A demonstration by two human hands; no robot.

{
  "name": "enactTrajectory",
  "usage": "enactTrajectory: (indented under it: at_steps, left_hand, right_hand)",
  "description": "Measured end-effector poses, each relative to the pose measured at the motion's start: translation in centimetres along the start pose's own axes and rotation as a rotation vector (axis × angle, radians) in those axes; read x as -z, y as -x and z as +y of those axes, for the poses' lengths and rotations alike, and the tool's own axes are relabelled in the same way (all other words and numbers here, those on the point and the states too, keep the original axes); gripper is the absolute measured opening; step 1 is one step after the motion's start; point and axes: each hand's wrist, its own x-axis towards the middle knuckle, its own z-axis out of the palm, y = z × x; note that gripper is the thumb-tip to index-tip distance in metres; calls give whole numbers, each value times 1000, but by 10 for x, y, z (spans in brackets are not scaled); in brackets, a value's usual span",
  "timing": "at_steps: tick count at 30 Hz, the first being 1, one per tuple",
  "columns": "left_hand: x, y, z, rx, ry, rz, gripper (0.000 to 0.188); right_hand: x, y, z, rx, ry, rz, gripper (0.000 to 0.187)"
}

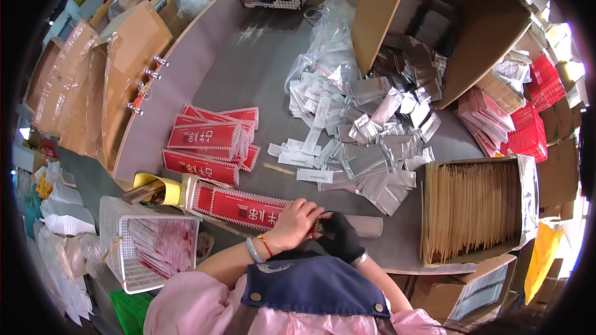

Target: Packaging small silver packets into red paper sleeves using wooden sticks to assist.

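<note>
My bare left hand (297,223) is closed at the front edge of the table, over the right end of a long red paper sleeve (239,205) with a checkered border. Close against it, my right hand (339,239) in a black glove has its fingers curled. Between the fingertips of both hands is something small and brownish, mostly hidden. A flat silver packet (367,226) sticks out past the right hand. Beyond the hands lie a stack of red sleeves (208,139) and a heap of silver packets (372,161), with small white packets (301,158) beside it.
A carton of thin brown sticks (473,211) stands at the right. Behind it, a large open carton (490,43) lies tipped. On the left are a white basket (118,236) of wrapped packets and a yellow container (162,190). A wire basket (275,1) sits far back.
</note>
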Motion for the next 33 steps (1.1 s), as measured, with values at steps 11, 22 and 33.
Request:
enactTrajectory:
  at_steps: [11, 22, 33]
  left_hand:
    - [90, -34, -19, -313, -183, -87, 7]
    - [-1, 30, -25, 480, -129, 198, 101]
    - [-6, 37, -38, 497, 19, 234, 103]
  right_hand:
    - [74, -5, -48, 165, 686, 102, 60]
    - [66, 8, -33, 86, 772, 88, 60]
    - [32, -3, -30, 93, 748, -178, 66]
